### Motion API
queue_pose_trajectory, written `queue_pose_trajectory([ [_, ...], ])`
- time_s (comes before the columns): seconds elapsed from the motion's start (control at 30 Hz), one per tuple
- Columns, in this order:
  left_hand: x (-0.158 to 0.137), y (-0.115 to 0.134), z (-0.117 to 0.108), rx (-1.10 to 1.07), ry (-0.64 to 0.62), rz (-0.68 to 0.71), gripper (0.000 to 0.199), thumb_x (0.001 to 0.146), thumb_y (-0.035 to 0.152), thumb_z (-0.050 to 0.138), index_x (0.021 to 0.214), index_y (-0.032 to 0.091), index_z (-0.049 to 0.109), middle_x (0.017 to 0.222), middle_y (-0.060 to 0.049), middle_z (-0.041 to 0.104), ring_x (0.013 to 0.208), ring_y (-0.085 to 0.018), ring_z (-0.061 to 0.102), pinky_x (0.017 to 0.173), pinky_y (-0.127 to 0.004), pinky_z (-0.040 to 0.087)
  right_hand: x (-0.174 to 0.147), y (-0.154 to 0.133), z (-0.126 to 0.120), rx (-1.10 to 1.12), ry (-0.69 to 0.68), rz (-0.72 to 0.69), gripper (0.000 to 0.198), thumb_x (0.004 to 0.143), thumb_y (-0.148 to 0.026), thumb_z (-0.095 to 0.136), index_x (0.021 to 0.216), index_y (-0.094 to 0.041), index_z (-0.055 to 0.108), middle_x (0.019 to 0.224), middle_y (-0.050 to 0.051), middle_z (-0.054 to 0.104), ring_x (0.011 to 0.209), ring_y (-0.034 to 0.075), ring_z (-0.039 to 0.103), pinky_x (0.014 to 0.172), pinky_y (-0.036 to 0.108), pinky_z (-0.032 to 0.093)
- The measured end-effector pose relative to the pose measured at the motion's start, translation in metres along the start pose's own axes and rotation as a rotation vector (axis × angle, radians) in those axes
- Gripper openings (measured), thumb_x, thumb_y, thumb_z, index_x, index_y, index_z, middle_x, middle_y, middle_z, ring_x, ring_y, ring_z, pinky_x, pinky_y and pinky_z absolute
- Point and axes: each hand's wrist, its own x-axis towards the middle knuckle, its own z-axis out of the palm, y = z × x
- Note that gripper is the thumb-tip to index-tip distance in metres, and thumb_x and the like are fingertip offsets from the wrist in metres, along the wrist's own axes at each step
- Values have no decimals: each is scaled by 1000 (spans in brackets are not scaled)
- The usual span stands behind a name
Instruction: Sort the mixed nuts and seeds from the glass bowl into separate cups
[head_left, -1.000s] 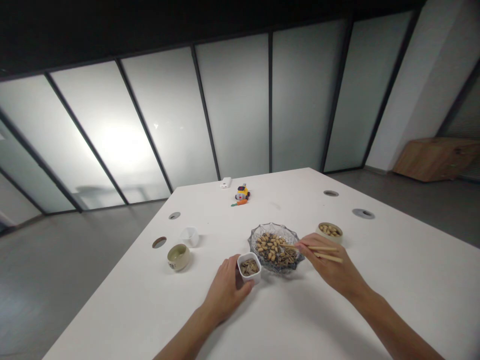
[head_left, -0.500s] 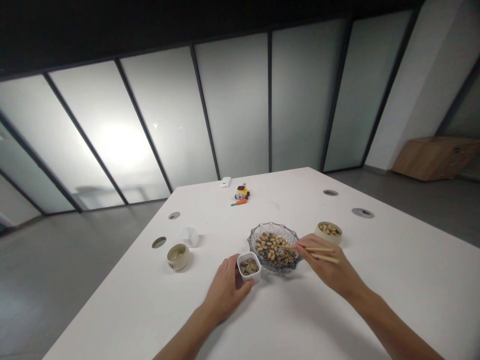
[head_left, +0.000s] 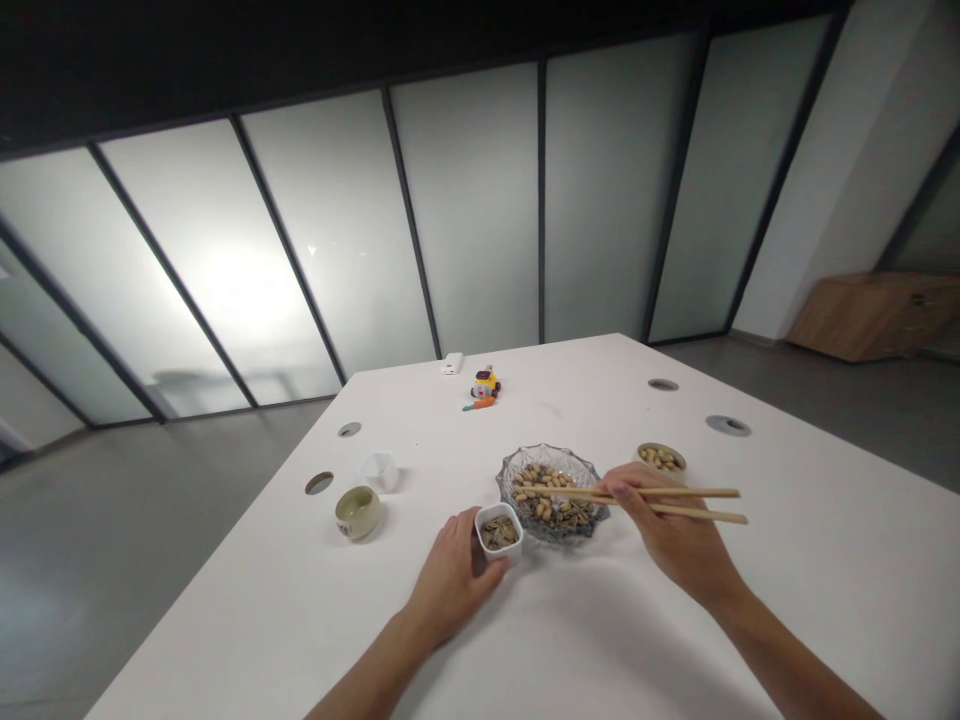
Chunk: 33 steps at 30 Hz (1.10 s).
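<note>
White and square, a small cup [head_left: 514, 554] sits near on the counter [head_left: 300, 620], the left hand [head_left: 450, 575] curled partly open around it; the right hand [head_left: 664, 530] closes on chopsticks [head_left: 701, 492]. Their long axis runs right to left, tips leftward over the glass bowl [head_left: 585, 472] just beyond. This looks like picking among nuts [head_left: 536, 477] and seeds [head_left: 576, 515]; the next move probably calls for a steady pinch. Whether the tips grip anything, I cannot tell.
</note>
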Motion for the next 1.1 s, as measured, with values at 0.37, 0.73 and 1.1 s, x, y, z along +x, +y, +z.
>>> queue_pose_trajectory([
  [0.37, 0, 1, -1, -16, -2, -7, 55, 85, 30, 77, 137, 20, 60, 133, -13, 68, 125, -33, 61, 112, -45, 46, 6, 20, -9, -177, -142, -71, 49, 109, -56, 49, 76, -25, 68, 75, 4, 72, 70, 21, 67, 68, 35, 52],
  [0.73, 0, -1, 0, -24, -5, 5, 53, 85, 29, 76, 135, 21, 61, 132, -13, 69, 123, -33, 61, 111, -46, 46, 6, 21, -11, -113, -151, -60, 42, 106, -54, 58, 79, -27, 77, 84, 4, 80, 77, 23, 74, 73, 37, 58],
  [1.1, 1, 0, 0, -18, -5, 4, 54, 85, 29, 75, 136, 21, 60, 132, -14, 69, 123, -33, 61, 111, -46, 47, 6, 25, -13, -194, 59, -109, 40, 106, -55, 58, 84, -28, 77, 88, 6, 81, 85, 27, 76, 81, 42, 60],
])
